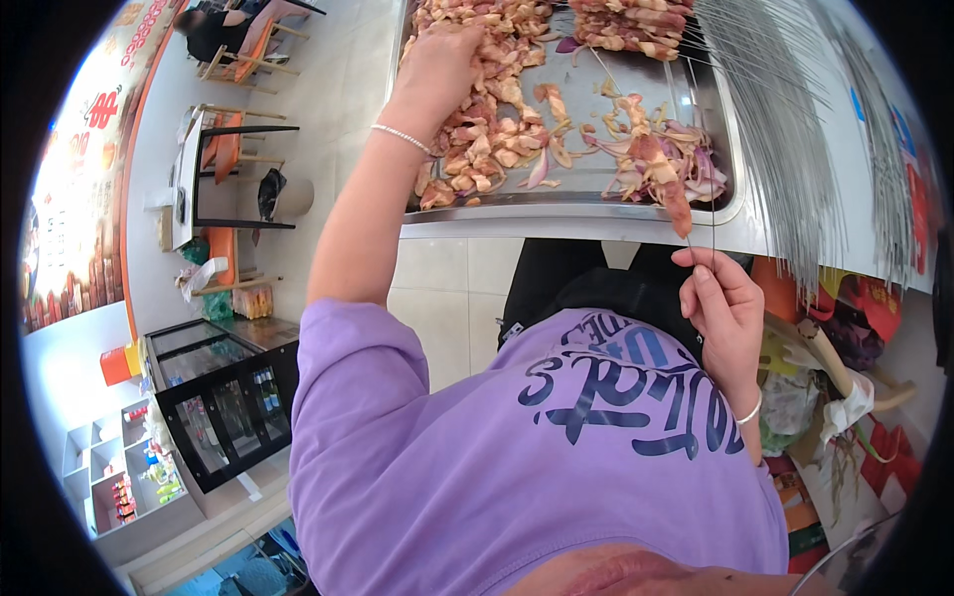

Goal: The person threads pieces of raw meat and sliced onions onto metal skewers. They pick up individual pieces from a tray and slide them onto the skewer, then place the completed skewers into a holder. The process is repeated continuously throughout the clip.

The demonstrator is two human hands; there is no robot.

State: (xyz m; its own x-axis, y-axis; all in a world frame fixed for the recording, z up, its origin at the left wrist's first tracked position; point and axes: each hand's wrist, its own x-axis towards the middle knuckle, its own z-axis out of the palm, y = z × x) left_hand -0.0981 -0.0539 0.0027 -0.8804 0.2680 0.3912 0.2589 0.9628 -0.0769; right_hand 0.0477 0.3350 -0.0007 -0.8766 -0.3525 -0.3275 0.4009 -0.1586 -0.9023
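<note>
My left hand (441,68) reaches into a heap of raw marinated meat pieces (488,123) at the left of a metal tray (566,214). Its fingertips are hidden, so any piece in them cannot be made out. At the tray's near right corner, my right hand (721,298) pinches the lower end of a thin metal skewer. Several meat pieces (656,160) are threaded on that skewer, over sliced red onion (704,167). A second thin metal rod (713,194) also runs up from the right fingers. Stacked meat skewers (633,28) lie at the tray's far right.
Many bare metal skewers (775,112) lie right of the tray, their ends past the table edge. Below them are bags (790,402) and a wooden chair (827,357). Leftward stand a table (190,179), a glass-fronted cooler (223,395) and a seated person (220,33).
</note>
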